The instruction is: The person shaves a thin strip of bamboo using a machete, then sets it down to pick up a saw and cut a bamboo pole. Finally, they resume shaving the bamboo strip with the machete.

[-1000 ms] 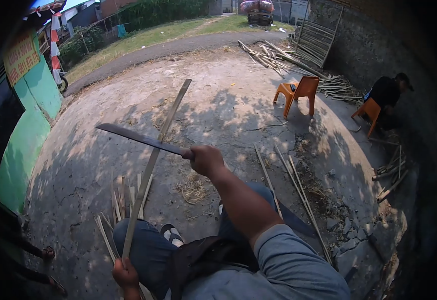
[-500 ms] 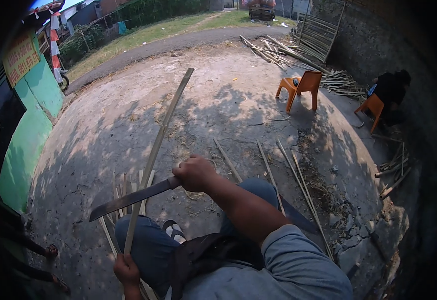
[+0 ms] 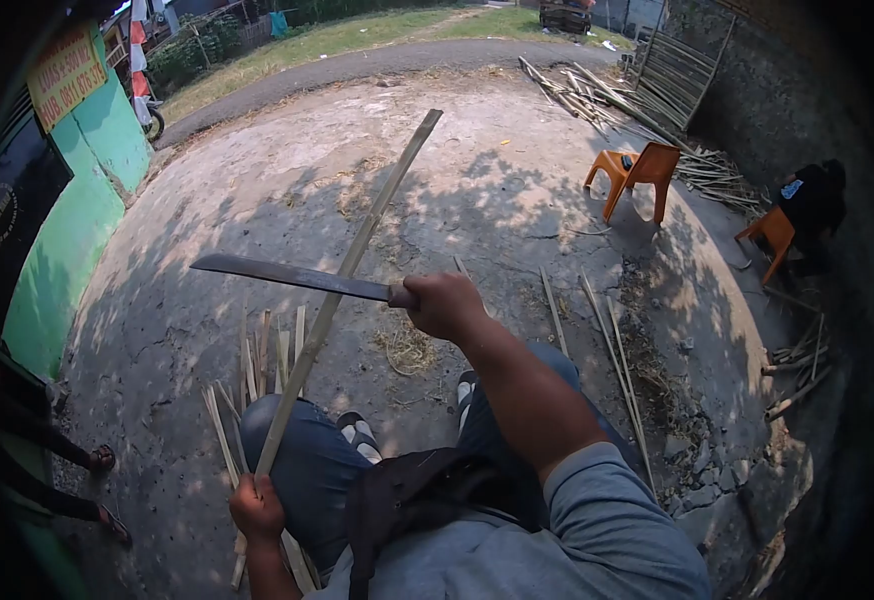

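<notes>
My right hand (image 3: 444,306) is closed round the handle of a machete (image 3: 292,277), its long dark blade pointing left. The blade crosses a long bamboo strip (image 3: 357,245) at about the strip's middle. My left hand (image 3: 257,507) grips the lower end of that strip beside my left knee. From there the strip slants up and to the right, its far end raised in front of me. More bamboo strips (image 3: 262,350) lie by my left leg, partly hidden behind the knee.
Several thin bamboo strips (image 3: 609,345) lie on the right. An orange chair (image 3: 647,172) stands ahead, with a bamboo pile (image 3: 597,95) behind it. A person (image 3: 807,205) sits by another orange chair at the right wall. Someone's legs (image 3: 52,490) show at the left.
The machete has moved up along the strip, away from my left hand, its blade now nearly level. The whole view has shifted slightly; both hands keep their hold.
</notes>
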### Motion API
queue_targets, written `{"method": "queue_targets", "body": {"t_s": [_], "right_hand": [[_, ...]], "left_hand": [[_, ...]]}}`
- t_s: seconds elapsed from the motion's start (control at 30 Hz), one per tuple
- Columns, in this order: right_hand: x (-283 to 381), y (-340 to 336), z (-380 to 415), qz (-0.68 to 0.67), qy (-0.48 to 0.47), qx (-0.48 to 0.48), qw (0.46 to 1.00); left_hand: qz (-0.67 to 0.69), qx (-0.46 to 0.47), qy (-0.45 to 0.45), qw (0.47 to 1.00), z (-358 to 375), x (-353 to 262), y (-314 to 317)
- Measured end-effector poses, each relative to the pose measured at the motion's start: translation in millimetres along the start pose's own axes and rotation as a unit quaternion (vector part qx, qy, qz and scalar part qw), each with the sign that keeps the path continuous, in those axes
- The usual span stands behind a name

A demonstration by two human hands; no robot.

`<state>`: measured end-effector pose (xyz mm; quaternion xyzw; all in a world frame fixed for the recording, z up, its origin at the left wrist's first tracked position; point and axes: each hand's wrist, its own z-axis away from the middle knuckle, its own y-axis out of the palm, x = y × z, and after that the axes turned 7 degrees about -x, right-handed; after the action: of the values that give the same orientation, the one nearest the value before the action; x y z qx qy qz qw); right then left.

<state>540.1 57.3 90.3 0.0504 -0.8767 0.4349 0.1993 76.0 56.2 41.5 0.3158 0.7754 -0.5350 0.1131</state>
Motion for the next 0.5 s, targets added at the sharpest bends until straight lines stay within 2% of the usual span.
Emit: {"method": "queue_targets", "body": {"t_s": [0.07,0.17,0.23,0.3,0.4,0.5], "right_hand": [[13.0,0.5,0.0,0.032,-0.091,0.006,0.995],[11.3,-2.5,-6.5,0.077,-0.165,-0.028,0.983],[-10.1,2.9,-15.3,0.077,-0.094,-0.029,0.992],[-22.2,3.5,-23.5,0.020,0.122,-0.033,0.992],[-37.8,17.1,-14.1,-0.045,0.179,-0.039,0.982],[-35.7,8.0,-13.4,0.009,0.164,-0.004,0.986]], "left_hand": [[0.009,-0.008,0.006,1.000,-0.5,3.7,3.2],[0.003,-0.018,0.019,1.000,0.3,12.5,6.4],[-0.015,-0.010,0.030,0.999,1.3,18.2,4.3],[-0.012,-0.007,0.025,1.000,2.1,15.7,2.1],[-0.027,-0.001,0.019,0.999,-3.5,8.6,0.0],[-0.043,0.017,0.014,0.999,-2.7,12.1,-0.9]]}}
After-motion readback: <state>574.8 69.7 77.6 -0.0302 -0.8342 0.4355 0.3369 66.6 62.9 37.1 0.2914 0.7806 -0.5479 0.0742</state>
